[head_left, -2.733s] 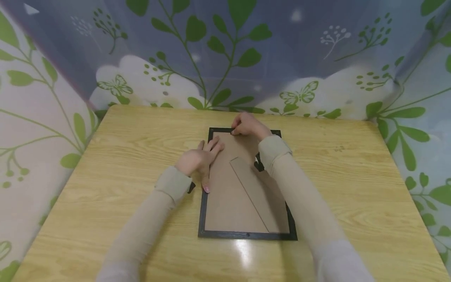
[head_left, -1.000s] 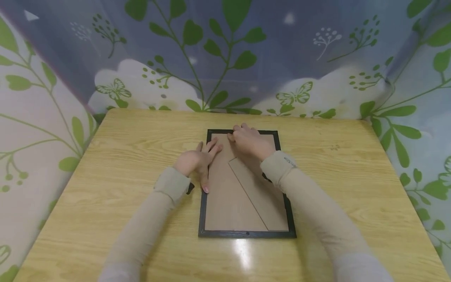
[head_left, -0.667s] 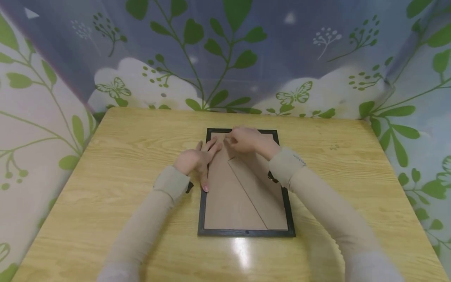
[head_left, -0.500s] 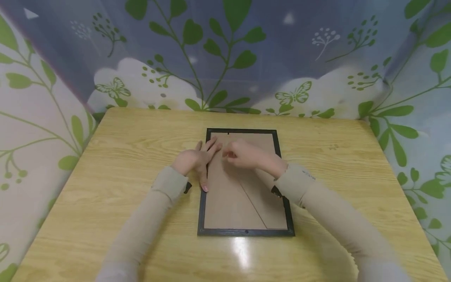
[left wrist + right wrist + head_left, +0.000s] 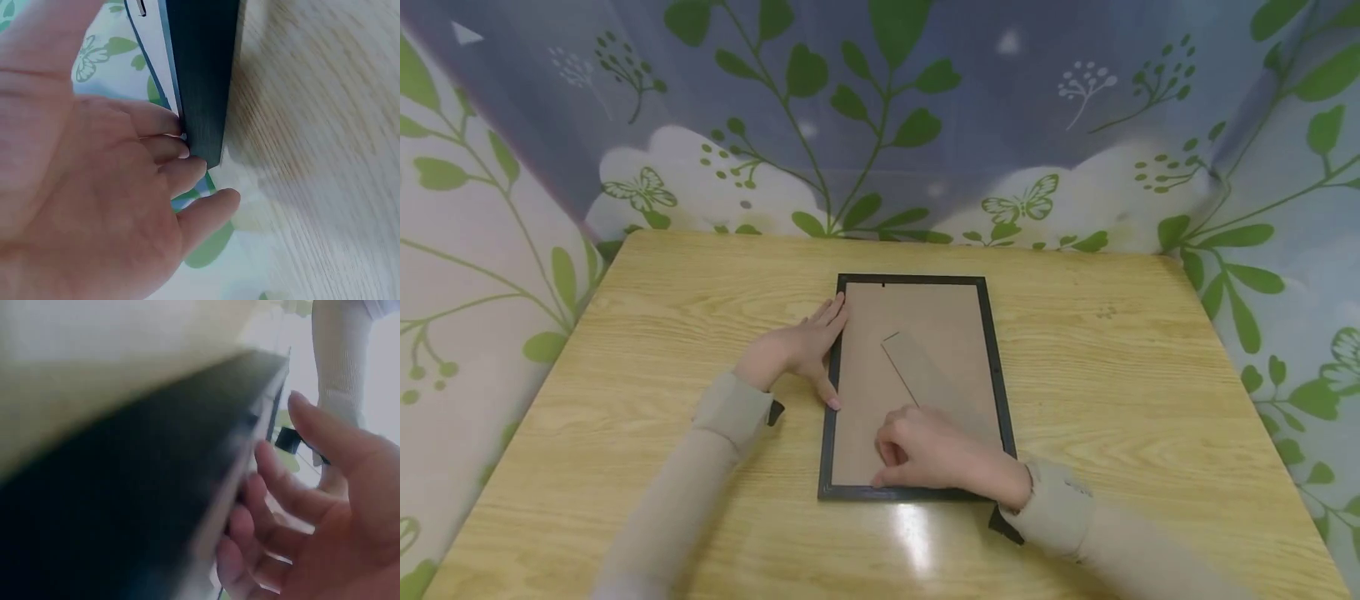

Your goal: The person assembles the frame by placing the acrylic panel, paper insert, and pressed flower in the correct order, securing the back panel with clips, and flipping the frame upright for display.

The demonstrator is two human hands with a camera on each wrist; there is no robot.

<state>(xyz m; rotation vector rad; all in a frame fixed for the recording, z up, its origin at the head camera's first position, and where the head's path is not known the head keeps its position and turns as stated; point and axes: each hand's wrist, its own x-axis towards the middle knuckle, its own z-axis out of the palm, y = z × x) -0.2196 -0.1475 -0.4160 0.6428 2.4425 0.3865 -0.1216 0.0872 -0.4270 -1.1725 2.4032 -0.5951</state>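
A black picture frame (image 5: 992, 358) lies face down on the wooden table, its brown backing board (image 5: 865, 375) upward. Thin lines on the board outline a slanted stand leg (image 5: 917, 358), partly hidden by my right hand. At the board's top edge a small black tab (image 5: 883, 285) shows. My left hand (image 5: 805, 348) rests along the frame's left side, fingers extended and thumb spread, touching the rim. Low over the board is my right hand (image 5: 928, 450), fingers loosely bent and thumb apart beside the bottom rim. In the right wrist view, its fingertips (image 5: 240, 519) lie by the frame's edge with nothing gripped.
The wooden table (image 5: 685, 333) extends on all sides of the frame. Behind it hangs a leaf-patterned cloth (image 5: 880, 125), with similar cloth at both sides. Dark bands show at both cuffs.
My right hand has left the top tab and moved down across the board to the bottom rim. My left hand has slid slightly left, its fingers now on the rim.
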